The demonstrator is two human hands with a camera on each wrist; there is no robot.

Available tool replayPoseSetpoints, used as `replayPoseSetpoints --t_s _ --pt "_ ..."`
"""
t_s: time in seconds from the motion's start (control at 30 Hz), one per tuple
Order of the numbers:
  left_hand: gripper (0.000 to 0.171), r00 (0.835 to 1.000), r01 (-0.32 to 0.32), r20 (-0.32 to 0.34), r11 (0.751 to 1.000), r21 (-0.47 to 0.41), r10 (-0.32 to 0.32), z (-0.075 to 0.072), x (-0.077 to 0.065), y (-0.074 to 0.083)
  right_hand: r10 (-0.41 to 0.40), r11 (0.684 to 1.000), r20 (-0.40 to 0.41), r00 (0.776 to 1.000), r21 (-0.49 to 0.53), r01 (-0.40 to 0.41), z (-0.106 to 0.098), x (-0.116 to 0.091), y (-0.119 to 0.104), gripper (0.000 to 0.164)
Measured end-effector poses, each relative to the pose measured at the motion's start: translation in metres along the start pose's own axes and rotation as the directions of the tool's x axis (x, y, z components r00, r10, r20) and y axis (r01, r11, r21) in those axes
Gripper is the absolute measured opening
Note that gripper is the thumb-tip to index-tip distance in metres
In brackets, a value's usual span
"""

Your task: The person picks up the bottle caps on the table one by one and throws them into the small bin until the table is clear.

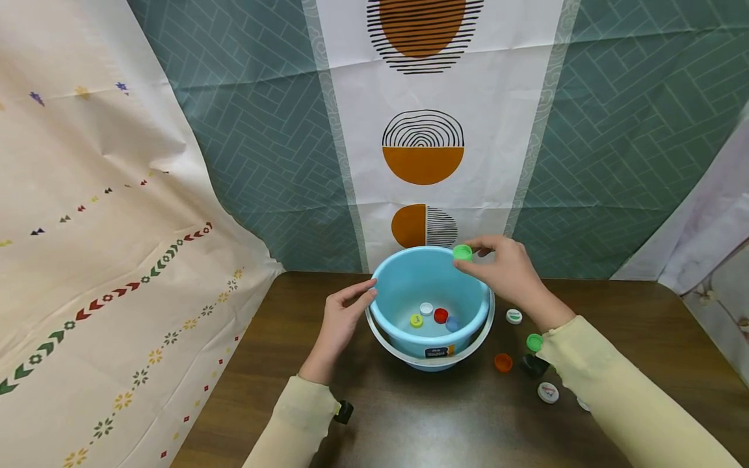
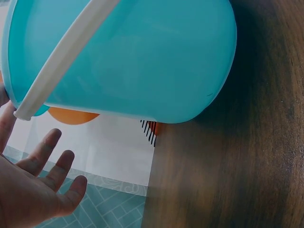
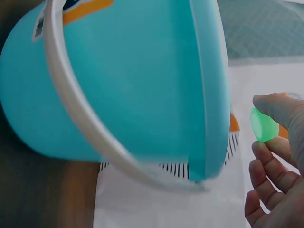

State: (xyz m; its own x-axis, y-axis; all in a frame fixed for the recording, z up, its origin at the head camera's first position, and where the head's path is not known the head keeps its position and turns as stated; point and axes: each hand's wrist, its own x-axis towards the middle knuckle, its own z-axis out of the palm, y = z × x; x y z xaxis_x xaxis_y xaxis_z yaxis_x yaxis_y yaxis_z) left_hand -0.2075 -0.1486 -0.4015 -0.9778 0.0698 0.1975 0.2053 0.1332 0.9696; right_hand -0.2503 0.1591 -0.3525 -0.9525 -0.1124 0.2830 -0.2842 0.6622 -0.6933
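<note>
A light blue bucket (image 1: pixel 430 276) with a white handle (image 3: pixel 76 104) stands on the table. Over its right rim, my right hand (image 1: pixel 497 266) pinches a green bottle cap (image 1: pixel 462 253) between thumb and fingers; the right wrist view shows the cap (image 3: pixel 264 126) just beyond the rim's edge. At the left rim, my left hand (image 1: pixel 344 322) holds the edge with thumb and forefinger, while its other fingers (image 2: pixel 61 166) spread away from the wall. Inside the bucket lie a white cap (image 1: pixel 426 309), a yellow cap (image 1: pixel 416 320), a red cap (image 1: pixel 441 316) and a blue cap (image 1: pixel 453 324).
Right of the bucket, several caps lie on the wooden table (image 1: pixel 456 416): an orange one (image 1: pixel 503 363), another green one (image 1: pixel 535 342), and white ones (image 1: pixel 548 392). A black item (image 1: pixel 534 365) is partly hidden by the right sleeve. Patterned cloth (image 1: pixel 263 130) hangs behind.
</note>
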Motion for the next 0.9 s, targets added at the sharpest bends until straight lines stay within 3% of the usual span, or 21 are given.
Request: replayPoseSetpoints --t_s 0.33,0.53,0.9 --pt "0.031 1.000 -0.003 -0.001 1.000 0.007 0.003 0.000 0.000 0.000 -0.084 0.996 0.046 0.995 0.045 0.082 0.015 -0.003 -0.023 0.038" --pt "0.031 1.000 -0.003 -0.008 1.000 0.007 0.003 0.000 0.000 -0.001 -0.092 0.995 0.079 0.993 0.037 0.090 0.026 -0.004 -0.032 0.041" --pt "0.031 1.000 0.002 -0.009 1.000 0.017 -0.002 0.000 0.000 0.000 -0.142 0.990 0.105 0.984 0.036 0.139 0.043 -0.007 -0.037 0.043"
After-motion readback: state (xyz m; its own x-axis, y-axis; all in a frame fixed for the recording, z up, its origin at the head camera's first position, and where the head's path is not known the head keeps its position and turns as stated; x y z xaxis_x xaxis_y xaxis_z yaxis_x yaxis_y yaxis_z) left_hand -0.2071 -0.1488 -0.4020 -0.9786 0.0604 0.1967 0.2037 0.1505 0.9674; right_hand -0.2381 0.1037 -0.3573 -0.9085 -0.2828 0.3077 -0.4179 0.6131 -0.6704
